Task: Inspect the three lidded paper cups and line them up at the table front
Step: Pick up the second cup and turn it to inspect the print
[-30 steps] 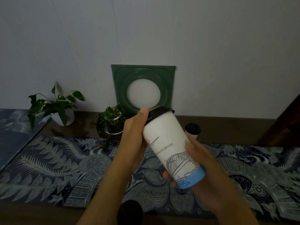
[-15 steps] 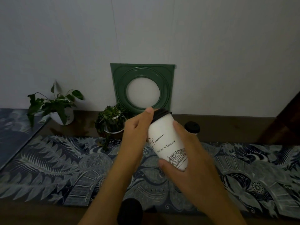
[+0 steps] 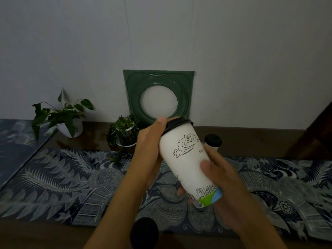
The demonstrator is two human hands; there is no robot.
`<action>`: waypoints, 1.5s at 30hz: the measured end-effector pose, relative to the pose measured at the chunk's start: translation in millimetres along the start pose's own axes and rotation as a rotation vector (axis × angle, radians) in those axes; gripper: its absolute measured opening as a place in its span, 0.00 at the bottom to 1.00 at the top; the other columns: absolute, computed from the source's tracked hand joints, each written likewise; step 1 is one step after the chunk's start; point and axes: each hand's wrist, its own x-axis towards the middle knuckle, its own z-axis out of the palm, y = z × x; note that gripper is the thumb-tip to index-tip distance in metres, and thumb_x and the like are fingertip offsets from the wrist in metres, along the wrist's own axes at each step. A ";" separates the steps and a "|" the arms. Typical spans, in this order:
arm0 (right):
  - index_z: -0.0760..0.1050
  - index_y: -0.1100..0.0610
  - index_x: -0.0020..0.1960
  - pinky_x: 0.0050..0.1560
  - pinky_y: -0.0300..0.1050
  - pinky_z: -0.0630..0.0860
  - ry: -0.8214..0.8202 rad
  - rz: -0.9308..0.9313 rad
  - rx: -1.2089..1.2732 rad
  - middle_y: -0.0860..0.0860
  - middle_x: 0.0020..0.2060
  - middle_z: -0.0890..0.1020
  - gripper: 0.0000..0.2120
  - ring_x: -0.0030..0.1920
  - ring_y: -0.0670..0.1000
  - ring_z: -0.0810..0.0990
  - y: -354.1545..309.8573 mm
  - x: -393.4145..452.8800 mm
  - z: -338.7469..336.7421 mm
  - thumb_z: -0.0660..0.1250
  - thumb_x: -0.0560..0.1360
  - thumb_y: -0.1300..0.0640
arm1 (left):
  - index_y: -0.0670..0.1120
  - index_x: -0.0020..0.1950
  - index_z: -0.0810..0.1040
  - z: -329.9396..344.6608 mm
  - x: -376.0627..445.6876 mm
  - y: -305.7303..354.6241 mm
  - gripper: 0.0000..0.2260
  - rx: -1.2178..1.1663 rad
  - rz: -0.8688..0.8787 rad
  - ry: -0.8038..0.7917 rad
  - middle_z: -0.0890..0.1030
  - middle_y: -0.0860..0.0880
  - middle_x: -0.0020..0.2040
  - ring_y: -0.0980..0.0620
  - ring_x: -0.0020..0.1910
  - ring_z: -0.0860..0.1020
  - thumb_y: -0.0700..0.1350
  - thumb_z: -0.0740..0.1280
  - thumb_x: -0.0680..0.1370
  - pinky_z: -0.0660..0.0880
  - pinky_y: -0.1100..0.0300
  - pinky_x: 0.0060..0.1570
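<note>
A patterned blue table runner covers the table. Above it, a white paper cup tilts, long axis leaning left, black lid upward-left. The left hand grasps its lid end; the right hand grasps its base.

white paper cup, only cut-off letters "Sta" legible beside cloud drawing, rest hidden
</note>
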 end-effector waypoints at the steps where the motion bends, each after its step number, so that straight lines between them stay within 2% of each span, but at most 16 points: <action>1: 0.75 0.38 0.64 0.42 0.47 0.83 0.054 -0.053 -0.126 0.49 0.59 0.83 0.31 0.51 0.54 0.86 1.0 0.0 1.0 0.77 0.62 0.42 | 0.54 0.43 0.88 0.3 -0.1 0.0 0.16 0.019 0.012 0.006 0.88 0.48 0.42 0.51 0.44 0.85 0.59 0.64 0.69 0.82 0.54 0.48; 5: 0.55 0.30 0.73 0.56 0.32 0.74 0.224 -0.245 -0.915 0.29 0.65 0.69 0.40 0.60 0.32 0.72 5.6 -1.9 7.0 0.65 0.64 0.32 | 0.61 0.38 0.87 3.0 -0.4 -0.2 0.16 0.120 0.052 0.057 0.87 0.54 0.38 0.54 0.42 0.83 0.53 0.62 0.79 0.79 0.49 0.49; 8: 0.41 0.26 0.72 0.49 0.19 0.64 0.246 -0.307 -1.171 0.21 0.62 0.59 0.42 0.58 0.19 0.60 11.9 -2.5 8.2 0.61 0.65 0.30 | 0.63 0.38 0.86 4.5 -2.0 0.5 0.16 0.149 0.081 0.073 0.86 0.56 0.36 0.55 0.42 0.82 0.53 0.63 0.79 0.79 0.50 0.50; 10: 0.42 0.24 0.71 0.49 0.21 0.66 0.260 -0.316 -1.144 0.21 0.61 0.60 0.41 0.59 0.20 0.61 12.8 -3.2 6.9 0.61 0.64 0.30 | 0.64 0.38 0.86 4.3 -2.9 0.7 0.12 0.157 0.090 0.052 0.86 0.56 0.37 0.55 0.42 0.82 0.58 0.63 0.75 0.78 0.50 0.51; 14: 0.58 0.29 0.71 0.54 0.36 0.77 0.229 -0.270 -0.814 0.30 0.64 0.72 0.40 0.60 0.34 0.74 7.4 -4.8 6.3 0.68 0.62 0.34 | 0.63 0.41 0.87 0.2 -1.9 0.1 0.12 0.117 0.081 -0.004 0.88 0.56 0.43 0.57 0.47 0.84 0.60 0.64 0.76 0.78 0.54 0.51; 17: 0.71 0.31 0.65 0.49 0.46 0.83 0.132 -0.183 -0.438 0.39 0.59 0.81 0.33 0.56 0.46 0.83 -0.1 -6.6 2.4 0.73 0.60 0.40 | 0.59 0.45 0.88 -2.6 -2.8 0.2 0.15 0.060 0.061 -0.040 0.88 0.53 0.48 0.55 0.51 0.85 0.56 0.61 0.77 0.79 0.60 0.50; 20: 0.77 0.46 0.65 0.36 0.49 0.82 -0.026 0.035 -0.014 0.58 0.53 0.85 0.32 0.42 0.57 0.86 -8.0 -13.6 0.5 0.78 0.61 0.46 | 0.53 0.51 0.87 -6.5 -5.0 -0.7 0.17 0.010 0.046 -0.067 0.88 0.49 0.52 0.51 0.54 0.84 0.55 0.60 0.77 0.80 0.59 0.52; 22: 0.78 0.54 0.64 0.31 0.47 0.80 -0.085 0.150 0.067 0.63 0.49 0.84 0.28 0.34 0.57 0.84 -11.3 -7.6 -2.1 0.76 0.67 0.44 | 0.51 0.54 0.86 -7.8 -5.5 -0.8 0.18 0.014 0.056 -0.092 0.87 0.48 0.54 0.50 0.56 0.84 0.55 0.59 0.78 0.80 0.58 0.53; 24: 0.79 0.51 0.59 0.37 0.51 0.81 -0.030 0.225 0.048 0.63 0.54 0.82 0.12 0.30 0.48 0.84 -14.1 -5.4 -6.7 0.65 0.78 0.49 | 0.52 0.57 0.84 -7.0 -6.0 -0.6 0.17 0.050 0.070 -0.096 0.87 0.49 0.55 0.51 0.57 0.83 0.56 0.59 0.79 0.79 0.59 0.54; 26: 0.77 0.49 0.60 0.38 0.52 0.83 0.065 0.173 -0.052 0.64 0.59 0.82 0.11 0.35 0.50 0.86 -17.8 0.5 -11.3 0.63 0.78 0.54 | 0.53 0.60 0.83 -6.0 -6.9 -2.0 0.20 0.093 0.076 -0.086 0.86 0.50 0.57 0.51 0.58 0.83 0.60 0.60 0.77 0.79 0.57 0.56; 29: 0.77 0.53 0.61 0.33 0.49 0.83 0.225 -0.070 -0.018 0.58 0.52 0.86 0.21 0.46 0.62 0.86 -26.9 -7.8 -12.0 0.72 0.69 0.54 | 0.58 0.63 0.80 -5.3 -7.7 -5.4 0.24 0.112 0.077 -0.070 0.85 0.52 0.58 0.50 0.58 0.82 0.67 0.60 0.73 0.79 0.50 0.57; 34: 0.75 0.48 0.61 0.37 0.43 0.84 0.478 -0.411 -0.253 0.47 0.49 0.85 0.25 0.48 0.48 0.86 -33.4 -8.9 1.8 0.72 0.64 0.50 | 0.60 0.59 0.80 3.7 -14.0 -7.3 0.20 -0.028 -0.026 -0.053 0.86 0.51 0.53 0.49 0.50 0.84 0.67 0.63 0.73 0.83 0.53 0.41; 38: 0.70 0.49 0.65 0.41 0.31 0.79 0.476 -0.560 -0.406 0.45 0.53 0.79 0.27 0.50 0.38 0.82 -39.9 -1.5 9.0 0.73 0.67 0.52 | 0.47 0.64 0.78 12.7 -22.9 -8.8 0.28 -0.246 -0.237 -0.068 0.85 0.42 0.57 0.41 0.55 0.84 0.65 0.60 0.73 0.84 0.47 0.44; 40: 0.71 0.48 0.64 0.45 0.37 0.81 0.427 -0.591 -0.392 0.49 0.56 0.79 0.27 0.53 0.43 0.82 -45.0 7.2 0.7 0.78 0.69 0.54 | 0.46 0.64 0.78 15.2 -25.4 -8.5 0.31 -0.298 -0.325 -0.104 0.85 0.40 0.57 0.39 0.53 0.85 0.65 0.60 0.71 0.84 0.49 0.40; 43: 0.70 0.50 0.67 0.55 0.61 0.80 0.281 -0.602 -0.245 0.61 0.60 0.79 0.35 0.59 0.61 0.81 -53.9 19.4 -8.1 0.79 0.64 0.48 | 0.45 0.61 0.81 22.6 -30.6 -10.1 0.28 -0.374 -0.508 -0.167 0.85 0.37 0.52 0.38 0.42 0.84 0.65 0.58 0.76 0.83 0.51 0.34; 45: 0.67 0.56 0.70 0.55 0.60 0.80 0.173 -0.598 -0.143 0.63 0.57 0.81 0.40 0.57 0.64 0.82 -59.6 26.3 -7.0 0.79 0.64 0.46 | 0.43 0.64 0.79 26.2 -32.5 -12.6 0.30 -0.474 -0.650 -0.214 0.83 0.34 0.49 0.38 0.39 0.81 0.65 0.58 0.78 0.82 0.54 0.30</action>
